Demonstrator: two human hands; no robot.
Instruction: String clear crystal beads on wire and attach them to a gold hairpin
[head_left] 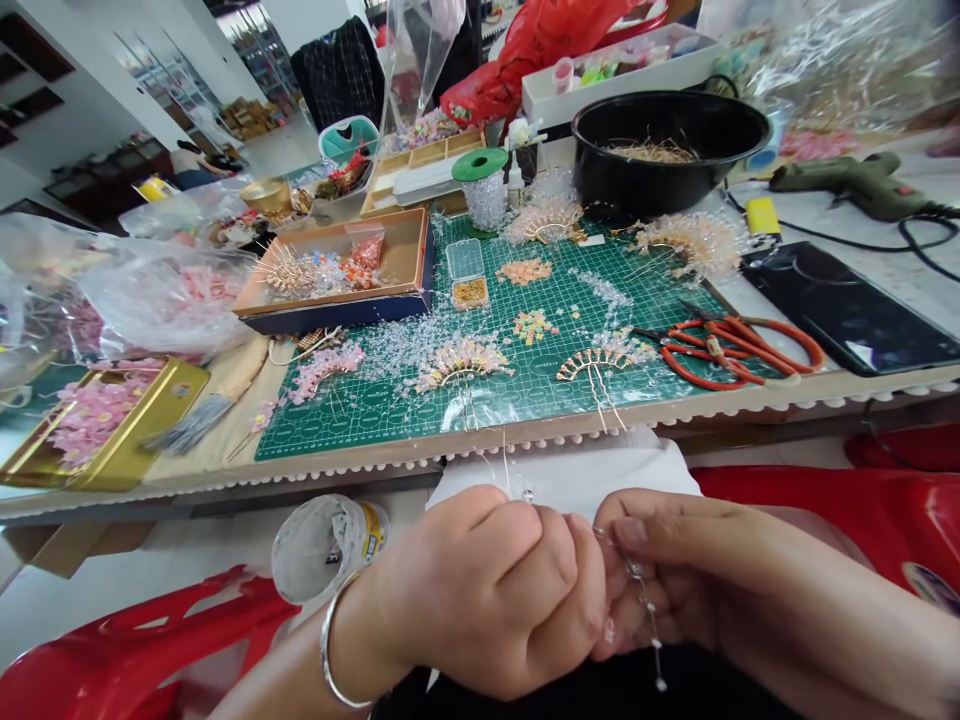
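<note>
My left hand (487, 590), with a silver bangle on its wrist, is closed in a fist below the table's edge and pinches a thin wire (507, 470) that rises from it. My right hand (675, 570) presses against it, fingers curled round a short beaded wire strand (649, 610) whose clear beads hang down. Both hands touch each other over my lap. On the green cutting mat (540, 380) just ahead lie two gold fan-shaped hair combs (596, 362) with clear beads.
Orange-handled scissors (739, 350) lie at the mat's right. A black bowl (667, 140), a green glue gun (862, 185), a dark tablet (847, 305), a bead box (352, 270), a gold tin of pink flowers (97, 420) and plastic bags crowd the table. Red chairs flank me.
</note>
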